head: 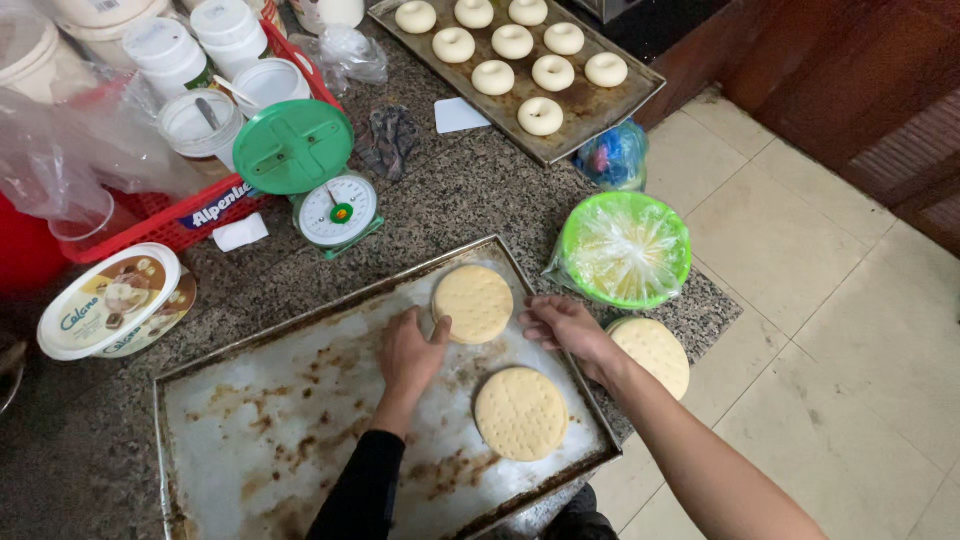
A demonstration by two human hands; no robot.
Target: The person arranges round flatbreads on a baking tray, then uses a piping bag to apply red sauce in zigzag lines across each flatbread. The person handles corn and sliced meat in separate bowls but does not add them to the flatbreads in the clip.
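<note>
Both hands are down at the big stained baking tray point(260, 440) in the lower middle of the frame, working on one flat round dough disc point(473, 303) at the tray's top right corner. The left hand point(408, 352) lies flat with fingers spread loose, thumb touching the disc's left edge. The right hand point(560, 326) sits just right of the disc, at the tray's rim, fingers curled toward it, not gripping anything that I can see. A second dotted disc point(520, 413) lies below on the same tray, and a third point(655, 352) sits off the tray, partly hidden by the right forearm.

Higher up on the granite table point(470, 190): a green kitchen scale point(320, 170), a green bowl lined with plastic point(626, 249), and another tray of ring-shaped dough pieces point(590, 105) at the top.
</note>
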